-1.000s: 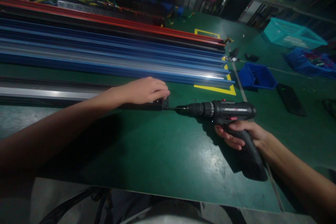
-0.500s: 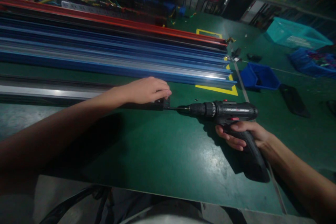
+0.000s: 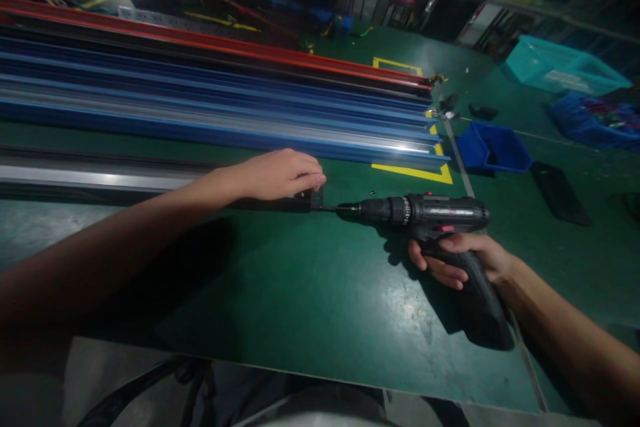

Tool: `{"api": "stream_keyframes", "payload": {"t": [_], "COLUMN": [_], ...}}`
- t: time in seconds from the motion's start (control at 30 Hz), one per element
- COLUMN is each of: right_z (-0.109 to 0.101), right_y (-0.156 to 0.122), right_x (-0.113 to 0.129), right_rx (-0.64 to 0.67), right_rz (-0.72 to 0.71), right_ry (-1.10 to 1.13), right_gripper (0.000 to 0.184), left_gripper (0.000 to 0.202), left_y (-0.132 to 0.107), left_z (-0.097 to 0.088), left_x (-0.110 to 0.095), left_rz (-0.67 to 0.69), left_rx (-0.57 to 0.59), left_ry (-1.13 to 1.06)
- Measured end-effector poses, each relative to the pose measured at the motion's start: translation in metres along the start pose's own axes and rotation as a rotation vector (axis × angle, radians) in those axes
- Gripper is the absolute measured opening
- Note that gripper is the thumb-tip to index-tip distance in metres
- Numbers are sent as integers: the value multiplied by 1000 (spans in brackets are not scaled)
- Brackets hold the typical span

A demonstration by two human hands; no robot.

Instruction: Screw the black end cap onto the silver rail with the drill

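My left hand (image 3: 277,175) is closed over the right end of a long dark rail (image 3: 100,181) that lies on the green table (image 3: 310,293). It grips the rail beside a small black end piece (image 3: 315,199). My right hand (image 3: 463,259) is wrapped round the handle of a black cordless drill (image 3: 435,213). The drill lies level and points left, with its bit tip against the end piece.
A stack of long blue, silver and red rails (image 3: 210,93) lies across the table behind my hands. To the right stand a small blue bin (image 3: 493,147), a teal crate (image 3: 560,67) and a flat black object (image 3: 560,192). Yellow tape (image 3: 415,172) marks the table.
Both hands, the rail and the drill have barely shifted. Another person's hand at the far left back has left the view.
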State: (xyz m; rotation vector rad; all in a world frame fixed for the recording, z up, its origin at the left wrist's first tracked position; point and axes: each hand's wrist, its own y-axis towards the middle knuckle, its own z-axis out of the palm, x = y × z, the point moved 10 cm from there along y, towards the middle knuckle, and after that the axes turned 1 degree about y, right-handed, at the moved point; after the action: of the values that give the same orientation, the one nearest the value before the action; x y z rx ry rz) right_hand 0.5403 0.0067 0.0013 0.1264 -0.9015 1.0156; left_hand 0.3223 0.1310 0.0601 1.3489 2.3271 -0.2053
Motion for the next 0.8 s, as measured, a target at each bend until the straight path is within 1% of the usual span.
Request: {"api": "stream_keyframes", "payload": {"t": [0.27,0.47,0.8], "right_z": [0,-5,-4], "right_y": [0,-2,-2], "right_x": [-1,-1,-1], "right_rx": [27,-14,-11], "right_rz": [-15,-7,-15], "right_ry": [28,4,9], "right_gripper": [36,33,32], "left_gripper": [44,43,44], "left_y": [0,0,0], "left_z": [2,0,0], "left_x": [2,0,0], "left_rz": [-12,5,18], "left_rx": [10,-3,-5], "left_ry": [5,12,17]}}
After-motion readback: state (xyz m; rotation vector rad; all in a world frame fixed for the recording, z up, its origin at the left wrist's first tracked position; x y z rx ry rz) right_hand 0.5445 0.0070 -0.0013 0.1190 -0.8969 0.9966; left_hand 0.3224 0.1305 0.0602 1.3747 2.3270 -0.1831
